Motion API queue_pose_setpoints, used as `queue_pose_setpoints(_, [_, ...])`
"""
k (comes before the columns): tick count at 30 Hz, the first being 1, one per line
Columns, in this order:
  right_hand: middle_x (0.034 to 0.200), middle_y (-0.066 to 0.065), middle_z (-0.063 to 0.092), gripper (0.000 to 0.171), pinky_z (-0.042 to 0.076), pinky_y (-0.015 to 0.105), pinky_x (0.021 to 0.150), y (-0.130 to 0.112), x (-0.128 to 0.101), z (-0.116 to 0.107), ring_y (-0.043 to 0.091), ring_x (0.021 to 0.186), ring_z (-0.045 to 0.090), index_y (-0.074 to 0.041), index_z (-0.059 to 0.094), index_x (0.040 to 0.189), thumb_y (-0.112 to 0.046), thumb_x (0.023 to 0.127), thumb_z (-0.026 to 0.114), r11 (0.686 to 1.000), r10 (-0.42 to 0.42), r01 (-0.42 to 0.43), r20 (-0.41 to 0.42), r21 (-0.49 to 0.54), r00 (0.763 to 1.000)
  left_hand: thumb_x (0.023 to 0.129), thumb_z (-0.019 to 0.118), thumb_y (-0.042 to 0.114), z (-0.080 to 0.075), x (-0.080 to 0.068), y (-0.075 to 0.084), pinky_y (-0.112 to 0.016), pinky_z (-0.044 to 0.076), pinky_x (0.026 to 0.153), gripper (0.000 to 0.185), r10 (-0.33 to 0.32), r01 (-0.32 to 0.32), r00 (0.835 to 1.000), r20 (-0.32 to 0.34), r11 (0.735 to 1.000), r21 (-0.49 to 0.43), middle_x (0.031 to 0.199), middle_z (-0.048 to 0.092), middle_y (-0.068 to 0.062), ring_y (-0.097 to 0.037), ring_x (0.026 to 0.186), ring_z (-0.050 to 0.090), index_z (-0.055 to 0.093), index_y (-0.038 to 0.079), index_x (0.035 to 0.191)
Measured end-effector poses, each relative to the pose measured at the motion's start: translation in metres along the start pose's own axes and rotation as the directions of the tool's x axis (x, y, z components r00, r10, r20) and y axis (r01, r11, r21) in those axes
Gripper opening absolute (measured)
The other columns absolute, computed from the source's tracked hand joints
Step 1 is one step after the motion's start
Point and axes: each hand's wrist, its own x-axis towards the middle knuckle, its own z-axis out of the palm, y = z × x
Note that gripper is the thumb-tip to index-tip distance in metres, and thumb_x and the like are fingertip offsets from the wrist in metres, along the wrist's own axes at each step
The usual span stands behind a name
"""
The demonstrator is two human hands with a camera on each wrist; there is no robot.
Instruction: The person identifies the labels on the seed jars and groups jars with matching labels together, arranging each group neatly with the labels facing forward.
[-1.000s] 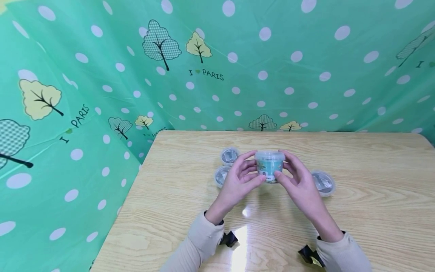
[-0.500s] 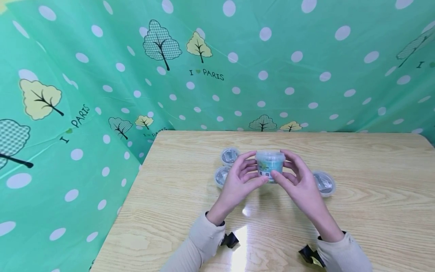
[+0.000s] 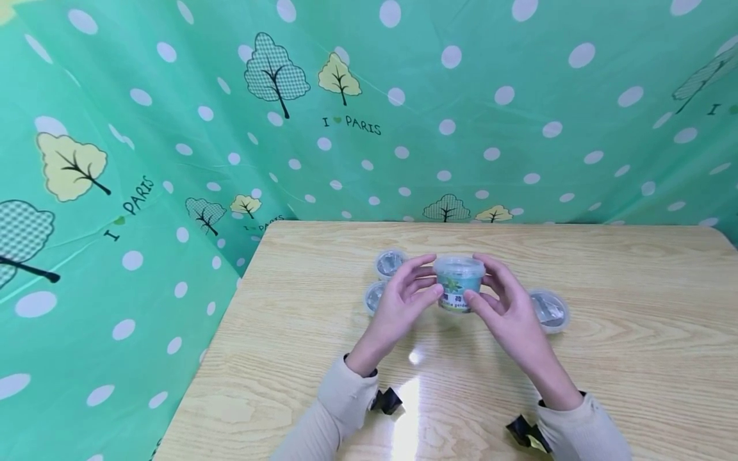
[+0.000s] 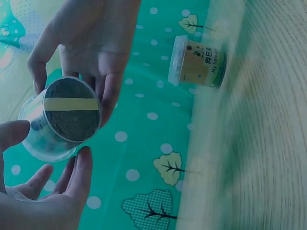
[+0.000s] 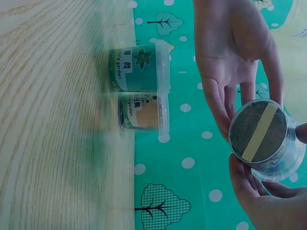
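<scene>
Held up in the middle of the head view is a small clear-lidded plastic tub (image 3: 457,282) with a teal label, a leaf picture and printed lettering. My left hand (image 3: 398,307) holds it from the left, thumb at the label's edge and fingers behind. From the right, my right hand (image 3: 512,314) grips it, its thumb on the label's lower right. The left wrist view shows the tub's dark base (image 4: 72,127) with a pale strip across it. In the right wrist view the same pale strip (image 5: 260,132) runs slantwise over the base.
On the wooden table (image 3: 277,358), two lidded tubs stand behind my left hand: a teal-labelled tub (image 5: 136,67) and an orange-labelled tub (image 5: 144,111). Another orange-labelled tub (image 4: 199,62) stands beside my right hand. A green dotted cloth (image 3: 403,128) hangs behind and left.
The held tub has turned between my hands, so the leaf picture and lettering now face me. My left thumb has slid back left and up from the front. The other tubs stay put.
</scene>
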Motion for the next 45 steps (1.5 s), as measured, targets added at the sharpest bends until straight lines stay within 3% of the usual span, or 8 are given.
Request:
queue_pose_setpoints(9, [0.146,0.014,0.042,0.059,0.048,0.011,0.097,0.002,0.000,0.001,0.010,0.122,0.048,-0.006,0.036,0.151,-0.008,0.098,0.062,1.000,-0.007,0.007,0.023,-0.002,1.000,0.096,0.062,0.010,-0.011,0.000,0.006,-0.034,0.051,0.105,0.049,-0.011,0.010,0.998,0.059,1.000,0.017,0.141,0.052,-0.015,-0.029,0.126,0.054,0.048,0.009,0.143])
queue_pose_setpoints(26, [0.140,0.009,0.050,0.064,0.050,0.013,0.096,0.005,0.004,0.000,0.011,0.121,0.050,-0.007,0.041,0.149,-0.004,0.092,0.069,0.998,-0.050,0.051,0.037,-0.028,0.998,0.097,0.063,0.018,-0.011,0.003,0.005,-0.033,0.052,0.103,0.047,-0.011,0.010,1.000,0.013,0.999,0.040,0.134,0.055,-0.018,-0.027,0.122,0.056,0.050,0.006,0.141])
queue_pose_setpoints(36, [0.140,0.010,0.051,0.050,0.047,0.011,0.098,0.003,0.005,-0.002,0.007,0.121,0.051,-0.005,0.045,0.147,-0.015,0.100,0.060,0.998,-0.014,0.016,0.030,-0.060,0.999,0.096,0.065,0.013,-0.010,0.002,0.004,-0.032,0.049,0.106,0.046,-0.039,0.039,0.999,-0.004,0.998,0.058,0.136,0.055,-0.012,-0.024,0.123,0.055,0.051,0.008,0.140])
queue_pose_setpoints(45, [0.138,0.014,0.053,0.050,0.049,0.012,0.097,0.009,0.009,-0.004,0.005,0.119,0.052,-0.002,0.046,0.145,-0.013,0.098,0.062,0.999,-0.014,0.016,0.054,-0.038,0.998,0.095,0.066,0.014,-0.012,0.001,0.003,-0.031,0.048,0.108,0.048,-0.054,0.054,0.998,0.011,0.996,0.064,0.138,0.054,-0.011,-0.024,0.125,0.054,0.050,0.007,0.140])
